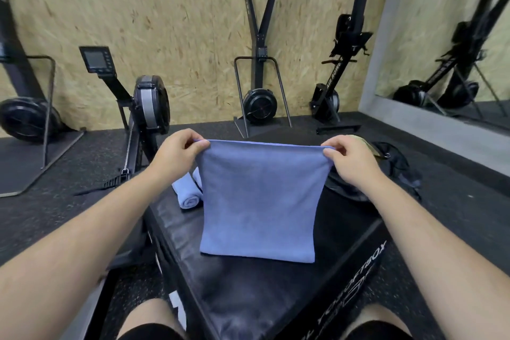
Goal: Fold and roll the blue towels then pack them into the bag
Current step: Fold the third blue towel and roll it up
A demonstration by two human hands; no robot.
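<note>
Across the top of a black padded box (248,298) a blue towel (259,199) hangs flat, its lower edge meeting the box top. A dark bag (392,159) lies at the far right, partly hidden. Two rolled towels (187,196) sit just left of the hanging one. The left hand (176,152) pinches its top left corner, and the right hand (347,163) pinches the top right.

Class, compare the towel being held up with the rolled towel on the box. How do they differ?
The held towel hangs flat; the rolled towel is a tight cylinder. The left hand and right hand pinch the held towel's top corners; no hand touches the rolled towel, which lies on the box. Both are blue.
</note>
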